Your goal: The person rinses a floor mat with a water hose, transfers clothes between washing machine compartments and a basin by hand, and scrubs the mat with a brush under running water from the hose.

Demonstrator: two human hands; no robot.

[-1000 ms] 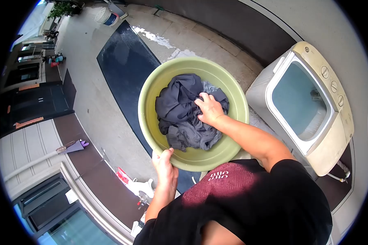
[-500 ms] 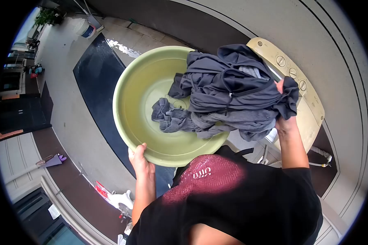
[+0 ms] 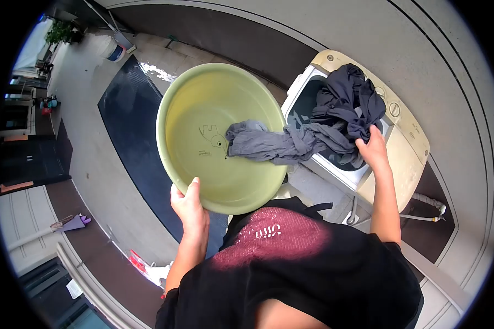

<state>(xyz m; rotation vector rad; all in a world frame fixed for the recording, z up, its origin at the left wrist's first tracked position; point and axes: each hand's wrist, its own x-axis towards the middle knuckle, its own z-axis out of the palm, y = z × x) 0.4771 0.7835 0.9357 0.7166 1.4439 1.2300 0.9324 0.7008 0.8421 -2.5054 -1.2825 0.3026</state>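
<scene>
My left hand point(image 3: 190, 208) grips the rim of a light green plastic basin point(image 3: 167, 159), thumb over the edge. The basin is tilted, and a small elephant-like drawing shows on its bottom. A grey garment point(image 3: 266, 145) lies partly in the basin and stretches over its rim to the washing machine point(image 3: 409, 145). Dark clothes point(image 3: 348, 101) are bunched in the machine's open tub point(image 3: 307, 101). At the near side of this bundle, my right hand point(image 3: 374, 148) is closed on the dark cloth, its fingertips partly hidden.
Knobs line the machine's cream panel, and a hose point(image 3: 422, 217) runs near its base. A dark mat point(image 3: 132, 109) lies on the concrete floor behind the basin. Farther off stand a white bucket point(image 3: 114, 52) and a potted plant point(image 3: 60, 33). A wall rises behind the machine.
My right hand and the dark clothes have moved from above the basin's edge down into the machine's tub. Only part of the grey garment remains in the basin, which tilts more.
</scene>
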